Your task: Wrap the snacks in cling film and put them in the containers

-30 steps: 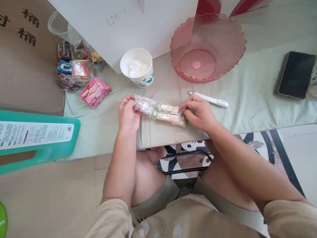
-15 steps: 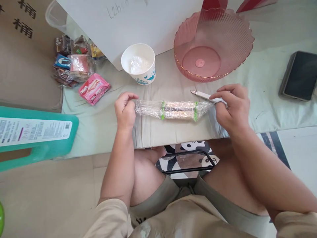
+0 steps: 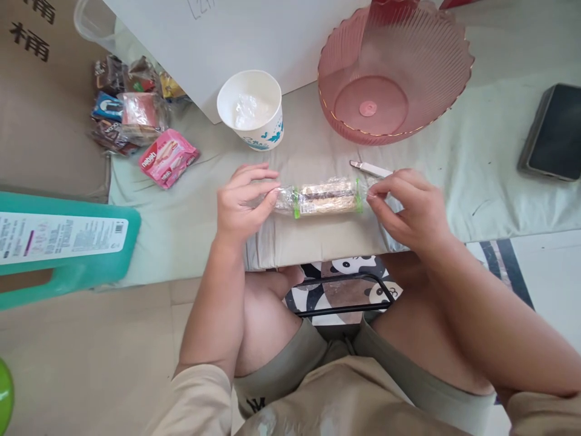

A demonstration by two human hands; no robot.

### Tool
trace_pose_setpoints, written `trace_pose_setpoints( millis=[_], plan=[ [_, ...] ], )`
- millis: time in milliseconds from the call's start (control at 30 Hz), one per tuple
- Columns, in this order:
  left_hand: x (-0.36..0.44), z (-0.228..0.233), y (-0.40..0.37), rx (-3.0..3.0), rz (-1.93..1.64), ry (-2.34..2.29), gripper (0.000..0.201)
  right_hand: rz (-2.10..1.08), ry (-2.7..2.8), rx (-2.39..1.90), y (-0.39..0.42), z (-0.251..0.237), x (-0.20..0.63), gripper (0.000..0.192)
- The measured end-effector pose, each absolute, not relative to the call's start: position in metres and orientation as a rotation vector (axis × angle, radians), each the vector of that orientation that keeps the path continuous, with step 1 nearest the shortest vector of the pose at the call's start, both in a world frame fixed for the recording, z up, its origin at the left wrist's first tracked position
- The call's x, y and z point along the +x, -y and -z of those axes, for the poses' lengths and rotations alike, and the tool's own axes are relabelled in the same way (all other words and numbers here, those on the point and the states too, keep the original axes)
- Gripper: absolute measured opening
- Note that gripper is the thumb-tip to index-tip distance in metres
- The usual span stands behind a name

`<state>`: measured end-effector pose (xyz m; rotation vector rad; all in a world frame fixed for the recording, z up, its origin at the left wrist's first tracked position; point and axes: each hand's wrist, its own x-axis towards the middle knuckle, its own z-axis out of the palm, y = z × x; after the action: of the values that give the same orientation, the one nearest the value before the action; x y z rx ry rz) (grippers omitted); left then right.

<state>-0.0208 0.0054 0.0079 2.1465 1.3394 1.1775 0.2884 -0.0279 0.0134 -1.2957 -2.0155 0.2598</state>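
Head view: wafer packet [image 3: 324, 197], light, brittle, slippery film; ends pinched by left hand [image 3: 240, 203] and right hand [image 3: 411, 206] fingers near surface's front edge.

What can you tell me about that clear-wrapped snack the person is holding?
The wrapped snack is a pale bar with a dark layer, sealed in crinkly clear film with a green band near each end. It lies lengthwise across the pale cloth. The left hand pinches one twisted film end, the right hand the other.

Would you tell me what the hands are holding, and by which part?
Both hold one clear-wrapped snack bar: left hand pinches its left wrapper end, right hand its right end.
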Motion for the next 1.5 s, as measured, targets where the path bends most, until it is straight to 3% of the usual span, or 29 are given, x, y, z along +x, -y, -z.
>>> trace_pose_setpoints(
  millis=[133, 267, 333, 533, 667, 867, 1033, 1200, 1367, 1500],
  plan=[
    [-0.024, -0.018, 0.006, 1.994, -1.447, -1.188, 0.016, -0.467, 1.755, -1.216, 0.035, -0.016, 0.291, 0.010],
    [-0.034, -0.029, 0.016, 1.880, -1.414, -1.085, 0.015, -0.648, 1.616, -1.164, 0.035, -0.014, 0.297, 0.013],
    [-0.040, -0.037, 0.018, 1.869, -1.218, -1.029, 0.013, -0.694, 1.678, -1.076, 0.034, -0.015, 0.303, 0.014],
    [-0.047, -0.063, 0.016, 1.711, -0.169, -0.953, 0.009, -0.832, 2.148, -0.804, 0.029, -0.024, 0.323, 0.019],
    [-0.049, -0.059, 0.015, 1.580, 0.022, -1.072, 0.016, -1.016, 2.360, -0.883, 0.030, -0.027, 0.328, 0.038],
    [-0.049, -0.045, 0.016, 1.769, -0.421, -1.573, 0.021, -0.704, 2.506, -1.448, 0.036, -0.022, 0.320, 0.035],
    [-0.036, -0.044, 0.019, 2.117, -0.413, -1.625, 0.068, -0.525, 2.547, -1.626, 0.037, -0.018, 0.318, 0.052],
    [-0.025, -0.042, 0.016, 2.011, -0.568, -1.592, 0.015, -0.399, 2.399, -1.698, 0.040, -0.015, 0.317, 0.064],
    [-0.027, -0.023, -0.008, 1.528, -0.990, -1.677, 0.020, -0.315, 2.099, -1.778, 0.042, -0.010, 0.304, 0.056],
    [-0.047, 0.008, -0.038, 1.321, -1.074, -1.789, 0.017, -0.213, 1.936, -1.840, 0.039, -0.014, 0.289, 0.050]
  ],
)
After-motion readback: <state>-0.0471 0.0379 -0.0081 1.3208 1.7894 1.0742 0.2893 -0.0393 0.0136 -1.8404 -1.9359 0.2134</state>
